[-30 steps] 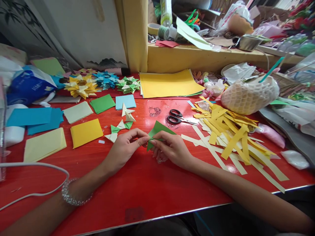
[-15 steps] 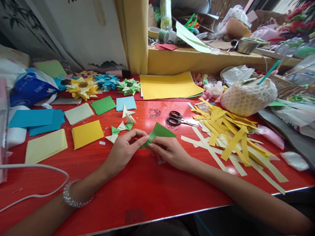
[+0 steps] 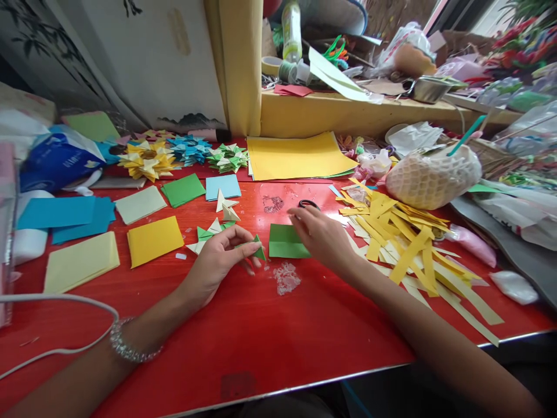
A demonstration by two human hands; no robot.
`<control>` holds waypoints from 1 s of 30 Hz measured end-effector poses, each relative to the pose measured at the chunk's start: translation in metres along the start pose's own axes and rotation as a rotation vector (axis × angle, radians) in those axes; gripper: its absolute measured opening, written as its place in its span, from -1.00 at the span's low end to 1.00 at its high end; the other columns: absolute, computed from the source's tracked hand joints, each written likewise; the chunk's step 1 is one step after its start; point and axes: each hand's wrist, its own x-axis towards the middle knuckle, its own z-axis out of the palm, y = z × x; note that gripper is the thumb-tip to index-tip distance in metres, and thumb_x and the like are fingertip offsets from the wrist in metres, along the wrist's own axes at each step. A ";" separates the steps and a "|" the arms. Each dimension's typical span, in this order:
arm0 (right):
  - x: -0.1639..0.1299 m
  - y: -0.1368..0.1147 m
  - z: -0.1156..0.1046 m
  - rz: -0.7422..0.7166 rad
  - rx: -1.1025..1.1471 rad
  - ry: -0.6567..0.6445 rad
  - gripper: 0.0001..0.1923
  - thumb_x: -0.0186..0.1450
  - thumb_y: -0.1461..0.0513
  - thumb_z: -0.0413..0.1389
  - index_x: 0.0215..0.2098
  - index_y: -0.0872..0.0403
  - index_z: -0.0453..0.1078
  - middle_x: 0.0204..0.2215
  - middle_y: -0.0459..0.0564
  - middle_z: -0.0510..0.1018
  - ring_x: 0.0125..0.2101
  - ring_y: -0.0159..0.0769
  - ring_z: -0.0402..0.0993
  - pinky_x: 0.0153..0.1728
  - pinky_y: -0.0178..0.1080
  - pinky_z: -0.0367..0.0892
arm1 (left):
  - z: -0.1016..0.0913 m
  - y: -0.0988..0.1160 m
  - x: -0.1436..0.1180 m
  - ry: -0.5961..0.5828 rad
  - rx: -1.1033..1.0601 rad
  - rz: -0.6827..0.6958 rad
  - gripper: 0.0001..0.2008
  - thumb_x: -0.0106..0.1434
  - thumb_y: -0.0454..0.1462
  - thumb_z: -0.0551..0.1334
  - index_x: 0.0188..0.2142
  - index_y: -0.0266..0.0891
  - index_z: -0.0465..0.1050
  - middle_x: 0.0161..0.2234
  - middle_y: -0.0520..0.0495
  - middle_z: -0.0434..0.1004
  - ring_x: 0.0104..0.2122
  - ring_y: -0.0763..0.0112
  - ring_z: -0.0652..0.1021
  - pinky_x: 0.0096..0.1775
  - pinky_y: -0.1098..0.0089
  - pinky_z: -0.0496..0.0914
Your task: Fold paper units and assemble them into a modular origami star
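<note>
My left hand (image 3: 221, 258) pinches a small folded green paper piece (image 3: 260, 248) between thumb and fingers, just above the red table. My right hand (image 3: 319, 232) hovers palm down over the right part of a creased green paper sheet (image 3: 285, 242), its fingers loosely extended and holding nothing I can see. Just behind that hand a black handle loop of the scissors (image 3: 308, 204) shows; the blades are hidden. To the left hand's far side lie folded green and white paper pieces (image 3: 209, 232) and cream pointed pieces (image 3: 226, 206).
Stacks of yellow (image 3: 155, 241), cream (image 3: 82, 261), green (image 3: 183, 190) and blue paper (image 3: 65, 215) lie left. Finished paper stars (image 3: 148, 159) sit at the back beside large yellow sheets (image 3: 300, 155). Cut paper strips (image 3: 418, 249) heap up right. A white cable (image 3: 108, 307) curves at left.
My hands have parted. The right hand has moved right and away from me, towards the scissors, while the left keeps the small folded green piece. The creased green sheet now lies uncovered between them.
</note>
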 end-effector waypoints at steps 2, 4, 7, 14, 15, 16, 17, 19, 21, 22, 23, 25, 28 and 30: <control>0.007 0.013 0.002 0.122 -0.104 -0.033 -0.69 0.33 0.17 -0.21 -0.08 0.08 0.26 -0.26 0.08 0.48 -0.40 -0.25 0.40 -0.55 -0.31 0.03 | 0.000 0.000 0.000 -0.002 0.000 0.002 -0.83 0.06 -0.23 0.26 -0.41 -0.25 0.31 -0.54 0.09 0.34 -0.55 0.50 0.43 -0.56 0.50 0.35; 0.012 0.023 0.005 0.189 -0.132 -0.143 -0.69 0.32 0.15 -0.19 -0.10 0.07 0.27 -0.27 0.09 0.50 -0.39 -0.20 0.42 -0.54 -0.30 0.05 | 0.000 0.000 0.001 0.004 0.011 0.011 -0.84 0.07 -0.22 0.25 -0.38 -0.24 0.34 -0.55 0.09 0.33 -0.55 0.51 0.40 -0.58 0.51 0.33; 0.017 0.032 0.009 0.191 -0.111 -0.189 -0.71 0.31 0.17 -0.17 -0.09 0.07 0.26 -0.24 0.09 0.49 -0.34 -0.17 0.43 -0.48 -0.28 0.10 | -0.001 0.000 0.002 0.026 0.043 0.050 -0.86 0.11 -0.20 0.21 -0.35 -0.21 0.37 -0.54 0.08 0.33 -0.54 0.52 0.38 -0.55 0.50 0.31; 0.020 0.037 0.005 0.020 0.007 -0.152 -0.72 0.29 0.17 -0.15 -0.28 0.07 0.37 -0.31 0.02 0.47 -0.39 -0.28 0.39 -0.42 -0.30 0.14 | -0.002 -0.003 0.002 -0.006 0.145 0.051 -0.81 0.16 -0.18 0.15 -0.25 -0.21 0.30 -0.58 0.06 0.43 -0.50 0.40 0.52 -0.33 0.36 0.39; 0.019 0.037 0.004 0.005 0.010 -0.153 -0.71 0.29 0.17 -0.15 -0.31 0.06 0.39 -0.35 0.01 0.46 -0.43 -0.30 0.38 -0.44 -0.31 0.13 | -0.002 -0.003 0.003 -0.018 0.142 0.036 -0.78 0.15 -0.18 0.16 -0.22 -0.20 0.28 -0.59 0.07 0.42 -0.52 0.39 0.52 -0.36 0.36 0.40; 0.019 0.036 0.003 -0.008 0.013 -0.153 -0.72 0.28 0.17 -0.14 -0.33 0.05 0.39 -0.38 0.00 0.45 -0.45 -0.32 0.36 -0.45 -0.32 0.12 | -0.002 -0.004 0.003 -0.021 0.142 0.025 -0.76 0.14 -0.19 0.17 -0.20 -0.20 0.26 -0.59 0.08 0.41 -0.55 0.40 0.51 -0.40 0.37 0.40; 0.018 0.035 0.003 -0.020 0.018 -0.151 -0.73 0.27 0.17 -0.12 -0.35 0.05 0.40 -0.41 -0.01 0.44 -0.44 -0.32 0.35 -0.46 -0.32 0.11 | -0.002 -0.004 0.004 -0.015 0.145 0.018 -0.73 0.13 -0.19 0.18 -0.18 -0.20 0.25 -0.58 0.09 0.40 -0.57 0.42 0.50 -0.43 0.39 0.40; 0.018 0.034 0.000 -0.029 0.039 -0.149 -0.79 0.22 0.18 -0.06 -0.38 0.06 0.39 -0.45 -0.01 0.43 -0.39 -0.30 0.34 -0.45 -0.33 0.11 | -0.003 -0.004 0.005 0.005 0.148 0.020 -0.72 0.12 -0.21 0.20 -0.17 -0.21 0.24 -0.55 0.09 0.38 -0.60 0.47 0.46 -0.51 0.43 0.38; 0.018 0.034 -0.003 -0.001 0.064 -0.172 -0.85 0.17 0.19 0.00 -0.41 0.07 0.37 -0.47 -0.03 0.43 -0.39 -0.30 0.33 -0.47 -0.34 0.09 | -0.004 -0.004 0.005 0.018 0.129 0.034 -0.75 0.13 -0.21 0.19 -0.20 -0.21 0.24 -0.54 0.08 0.35 -0.61 0.50 0.43 -0.57 0.48 0.34; 0.018 0.034 -0.005 0.031 0.075 -0.193 -0.88 0.14 0.20 0.02 -0.41 0.07 0.35 -0.48 -0.04 0.44 -0.42 -0.31 0.33 -0.50 -0.35 0.08 | -0.004 -0.003 0.005 0.019 0.108 0.038 -0.78 0.15 -0.21 0.17 -0.21 -0.20 0.25 -0.53 0.07 0.35 -0.61 0.52 0.41 -0.59 0.51 0.32; 0.018 0.034 -0.007 0.067 0.087 -0.218 -0.89 0.12 0.21 0.03 -0.40 0.08 0.33 -0.48 -0.06 0.44 -0.46 -0.33 0.32 -0.52 -0.35 0.06 | -0.004 -0.003 0.005 0.019 0.080 0.038 -0.80 0.16 -0.21 0.16 -0.22 -0.20 0.25 -0.52 0.06 0.35 -0.61 0.54 0.39 -0.61 0.53 0.29; 0.018 0.036 -0.009 0.135 0.125 -0.266 -0.86 0.08 0.24 0.04 -0.36 0.08 0.30 -0.50 -0.08 0.45 -0.52 -0.36 0.30 -0.56 -0.36 0.04 | -0.005 -0.002 0.004 0.016 0.016 0.022 -0.81 0.17 -0.21 0.15 -0.22 -0.20 0.26 -0.49 0.04 0.36 -0.61 0.57 0.35 -0.65 0.57 0.24; 0.018 0.038 -0.010 0.216 0.207 -0.301 -0.80 0.06 0.25 0.04 -0.30 0.08 0.28 -0.50 -0.08 0.47 -0.52 -0.36 0.31 -0.57 -0.38 0.05 | -0.005 -0.001 0.004 0.004 -0.043 -0.007 -0.77 0.15 -0.20 0.16 -0.18 -0.19 0.27 -0.46 0.03 0.37 -0.63 0.60 0.31 -0.68 0.60 0.17; 0.018 0.040 -0.009 0.254 0.265 -0.306 -0.75 0.07 0.24 0.03 -0.25 0.08 0.27 -0.50 -0.08 0.47 -0.52 -0.36 0.32 -0.57 -0.38 0.07 | -0.005 -0.001 0.004 0.006 -0.044 -0.007 -0.73 0.14 -0.20 0.18 -0.15 -0.17 0.27 -0.46 0.04 0.37 -0.63 0.61 0.30 -0.67 0.60 0.15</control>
